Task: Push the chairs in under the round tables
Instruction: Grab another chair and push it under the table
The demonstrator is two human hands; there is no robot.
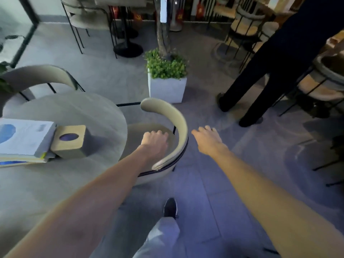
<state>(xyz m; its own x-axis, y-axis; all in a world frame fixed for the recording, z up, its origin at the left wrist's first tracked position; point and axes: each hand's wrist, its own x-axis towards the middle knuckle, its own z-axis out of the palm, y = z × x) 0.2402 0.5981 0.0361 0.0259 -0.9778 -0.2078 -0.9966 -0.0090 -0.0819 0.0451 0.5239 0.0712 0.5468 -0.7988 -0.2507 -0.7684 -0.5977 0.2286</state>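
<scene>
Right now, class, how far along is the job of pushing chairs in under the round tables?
Looks done: the far chair sits close against the round table. In hand: the near chair has its seat partly under the table edge; the left hand hangs over its seat, fingers curled, the right hand open beside its backrest, neither gripping. Left: pushing that chair fully in. The chairs at right are too unclear to judge.

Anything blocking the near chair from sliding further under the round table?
Nothing visible does. The chair is already partly tucked, its seat under the table edge. Left hand hovers over the seat; right hand is open beside the backrest.
</scene>
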